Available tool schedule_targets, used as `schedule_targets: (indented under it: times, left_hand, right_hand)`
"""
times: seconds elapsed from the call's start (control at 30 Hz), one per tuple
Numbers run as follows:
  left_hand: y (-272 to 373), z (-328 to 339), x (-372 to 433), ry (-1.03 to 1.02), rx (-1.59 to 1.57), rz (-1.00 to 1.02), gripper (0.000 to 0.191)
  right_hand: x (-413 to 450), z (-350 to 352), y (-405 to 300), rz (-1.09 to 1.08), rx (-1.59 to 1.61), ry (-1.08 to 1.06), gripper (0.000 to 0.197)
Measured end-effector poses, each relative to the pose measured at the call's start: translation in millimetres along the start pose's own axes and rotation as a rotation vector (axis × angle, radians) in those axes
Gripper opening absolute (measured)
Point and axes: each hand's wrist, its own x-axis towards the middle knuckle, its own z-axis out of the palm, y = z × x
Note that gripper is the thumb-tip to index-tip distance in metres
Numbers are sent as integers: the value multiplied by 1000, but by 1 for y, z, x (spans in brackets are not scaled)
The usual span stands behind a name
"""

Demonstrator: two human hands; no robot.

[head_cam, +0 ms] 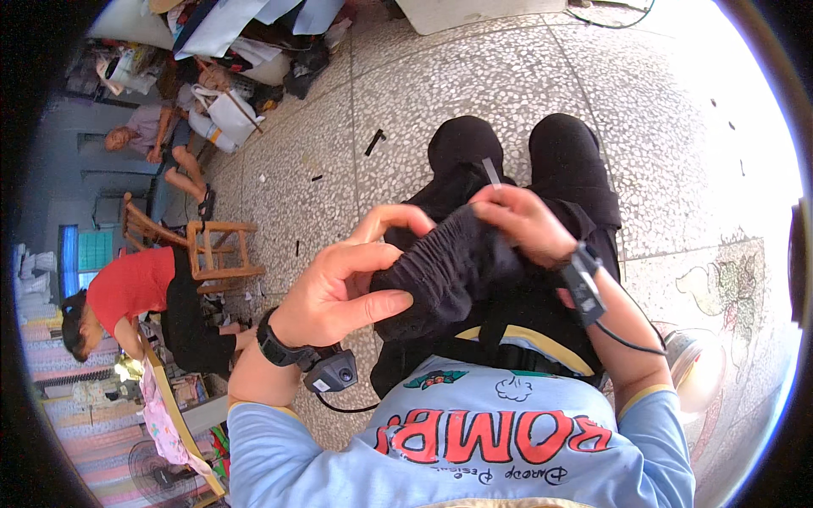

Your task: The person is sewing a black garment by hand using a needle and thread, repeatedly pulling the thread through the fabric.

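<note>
Over my lap, my left hand [346,292] grips one end of a black cloth piece [438,267] with a gathered, elastic-looking band. Its thumb lies on top, and the fingers curl behind, partly hidden. At the other end of the band, my right hand [524,222] is closed and slightly blurred, its fingertips against the cloth edge. From that fist sticks out a thin flat pale strip [491,173]; whether it is a tool or a tape I cannot tell. More black cloth spreads below the hands over my dark trousers [571,165].
Black scraps [375,143] lie on the terrazzo floor [432,82]. To the left, a person in red [133,286] bends over a table [181,419] near a wooden chair [219,254] and a fan [159,470]. Another person [152,133] sits farther off. A round stool [695,368] stands at right.
</note>
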Motion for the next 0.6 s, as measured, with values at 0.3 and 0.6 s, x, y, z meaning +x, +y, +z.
schedule_targets:
  times: [0.3,0.6]
  left_hand:
    - [-1,0,10,-96,222,6,10]
    - [1,1,9,31,391,52,26]
  right_hand:
    - [5,45,-17,-223,80,-104,16]
    - [-54,34,-80,-414,-139,11,17]
